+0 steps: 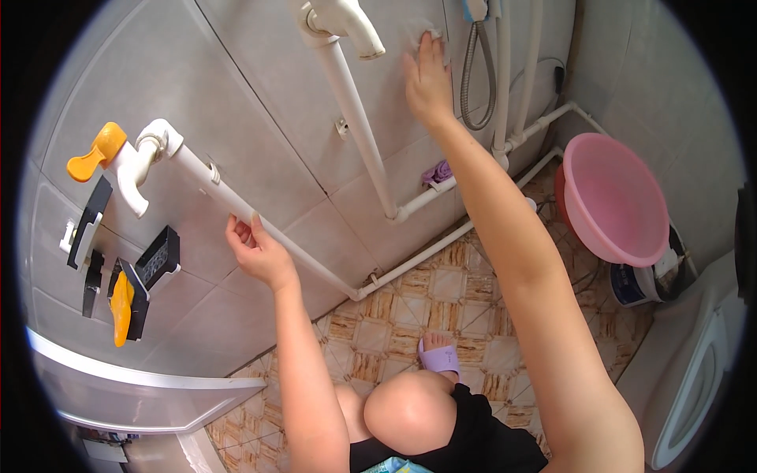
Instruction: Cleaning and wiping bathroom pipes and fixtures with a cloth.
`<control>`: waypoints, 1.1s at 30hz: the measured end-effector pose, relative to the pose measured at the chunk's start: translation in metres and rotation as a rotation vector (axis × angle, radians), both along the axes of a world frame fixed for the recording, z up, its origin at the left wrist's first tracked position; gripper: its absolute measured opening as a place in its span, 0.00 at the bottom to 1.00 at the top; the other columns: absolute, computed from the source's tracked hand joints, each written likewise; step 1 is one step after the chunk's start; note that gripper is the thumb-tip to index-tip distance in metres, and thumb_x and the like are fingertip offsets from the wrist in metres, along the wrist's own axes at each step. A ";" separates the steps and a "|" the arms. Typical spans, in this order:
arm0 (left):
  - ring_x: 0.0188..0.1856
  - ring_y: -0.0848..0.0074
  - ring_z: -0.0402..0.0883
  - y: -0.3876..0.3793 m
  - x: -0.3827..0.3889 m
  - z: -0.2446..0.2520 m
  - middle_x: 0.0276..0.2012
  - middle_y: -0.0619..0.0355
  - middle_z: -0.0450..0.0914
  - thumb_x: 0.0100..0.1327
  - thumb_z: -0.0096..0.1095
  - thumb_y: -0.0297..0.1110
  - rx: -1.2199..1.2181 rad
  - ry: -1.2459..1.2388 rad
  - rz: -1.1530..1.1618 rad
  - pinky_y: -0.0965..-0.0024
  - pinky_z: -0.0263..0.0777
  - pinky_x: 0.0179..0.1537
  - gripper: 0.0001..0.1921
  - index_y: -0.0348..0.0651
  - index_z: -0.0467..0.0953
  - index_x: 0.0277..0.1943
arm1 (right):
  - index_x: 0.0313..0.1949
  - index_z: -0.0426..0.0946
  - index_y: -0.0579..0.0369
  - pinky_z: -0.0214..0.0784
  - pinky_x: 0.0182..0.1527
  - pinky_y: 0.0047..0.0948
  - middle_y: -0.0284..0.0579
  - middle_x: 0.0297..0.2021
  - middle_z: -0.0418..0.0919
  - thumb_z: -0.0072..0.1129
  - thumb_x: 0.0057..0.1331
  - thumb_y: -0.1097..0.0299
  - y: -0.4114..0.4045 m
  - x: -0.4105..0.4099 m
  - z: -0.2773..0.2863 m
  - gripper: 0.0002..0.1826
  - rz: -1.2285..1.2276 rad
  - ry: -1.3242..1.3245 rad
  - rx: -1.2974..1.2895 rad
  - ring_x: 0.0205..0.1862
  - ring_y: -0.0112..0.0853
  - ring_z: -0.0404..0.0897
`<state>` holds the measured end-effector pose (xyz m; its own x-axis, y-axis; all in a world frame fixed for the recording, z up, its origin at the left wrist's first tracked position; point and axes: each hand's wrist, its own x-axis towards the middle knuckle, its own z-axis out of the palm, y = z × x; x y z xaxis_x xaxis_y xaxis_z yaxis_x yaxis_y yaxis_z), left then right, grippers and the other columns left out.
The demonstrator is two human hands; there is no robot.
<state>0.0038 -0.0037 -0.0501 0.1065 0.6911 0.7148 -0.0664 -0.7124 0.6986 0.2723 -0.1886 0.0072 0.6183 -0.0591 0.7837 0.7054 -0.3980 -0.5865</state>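
My left hand (260,254) grips a slanting white plastic water pipe (284,242) low on the wall, its thumb on the pipe and its fingers curled. Up that pipe is a white tap with an orange lever (97,154). My right hand (430,83) reaches far up and lies against the grey tiled wall (260,35). A crumpled white cloth or tissue (434,33) shows at its fingertips, mostly hidden beneath them. Between my hands runs a second white pipe (361,130), topped by another white tap (355,26).
A shower hose (467,83) hangs right of my right hand. Rolled purple cloth (437,172) rests behind a lower pipe. Black soap holders (158,257) are fixed at left. A pink basin (615,201), a bucket (633,284) and a toilet (692,390) stand at right on the patterned floor (408,295).
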 end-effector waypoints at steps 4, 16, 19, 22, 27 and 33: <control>0.41 0.68 0.82 0.000 0.000 0.000 0.41 0.52 0.82 0.68 0.62 0.34 0.002 -0.020 0.011 0.68 0.76 0.42 0.17 0.36 0.73 0.55 | 0.72 0.49 0.59 0.39 0.72 0.53 0.56 0.73 0.47 0.45 0.72 0.55 0.006 -0.057 -0.056 0.35 0.113 -0.050 -0.218 0.75 0.48 0.46; 0.41 0.73 0.80 0.000 -0.004 0.001 0.41 0.53 0.81 0.68 0.62 0.36 -0.031 -0.013 -0.007 0.71 0.74 0.44 0.19 0.34 0.73 0.56 | 0.74 0.43 0.55 0.34 0.73 0.54 0.56 0.74 0.43 0.43 0.73 0.51 0.024 -0.014 0.011 0.38 0.066 0.054 0.086 0.76 0.48 0.39; 0.41 0.73 0.80 -0.002 -0.003 0.003 0.41 0.53 0.80 0.68 0.62 0.36 -0.034 0.011 0.007 0.71 0.74 0.44 0.19 0.34 0.73 0.56 | 0.74 0.45 0.52 0.33 0.73 0.53 0.52 0.75 0.43 0.42 0.73 0.50 0.020 -0.041 -0.037 0.37 0.060 -0.119 -0.220 0.77 0.46 0.39; 0.41 0.73 0.80 0.001 -0.002 0.003 0.41 0.53 0.80 0.68 0.62 0.36 -0.013 0.003 -0.024 0.71 0.74 0.44 0.18 0.34 0.73 0.56 | 0.74 0.46 0.50 0.32 0.74 0.53 0.47 0.75 0.44 0.42 0.73 0.49 -0.002 -0.050 -0.061 0.36 0.080 -0.211 -0.518 0.77 0.45 0.40; 0.41 0.73 0.79 0.001 -0.006 0.003 0.41 0.53 0.80 0.69 0.61 0.35 -0.034 0.014 -0.040 0.71 0.73 0.45 0.18 0.33 0.72 0.56 | 0.73 0.46 0.52 0.31 0.74 0.52 0.50 0.74 0.44 0.41 0.73 0.48 -0.011 -0.013 -0.018 0.37 0.013 -0.156 -0.352 0.76 0.46 0.40; 0.43 0.70 0.79 -0.004 -0.004 0.002 0.42 0.51 0.79 0.69 0.61 0.35 -0.051 0.019 -0.037 0.69 0.75 0.43 0.19 0.33 0.72 0.57 | 0.73 0.45 0.54 0.30 0.74 0.52 0.54 0.74 0.43 0.40 0.73 0.48 0.020 0.025 0.092 0.37 -0.077 -0.153 0.075 0.76 0.48 0.41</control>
<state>0.0001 -0.0074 -0.0479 0.1460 0.7221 0.6762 -0.0778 -0.6730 0.7355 0.2975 -0.1682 0.0989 0.4836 -0.1637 0.8599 0.7576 -0.4137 -0.5048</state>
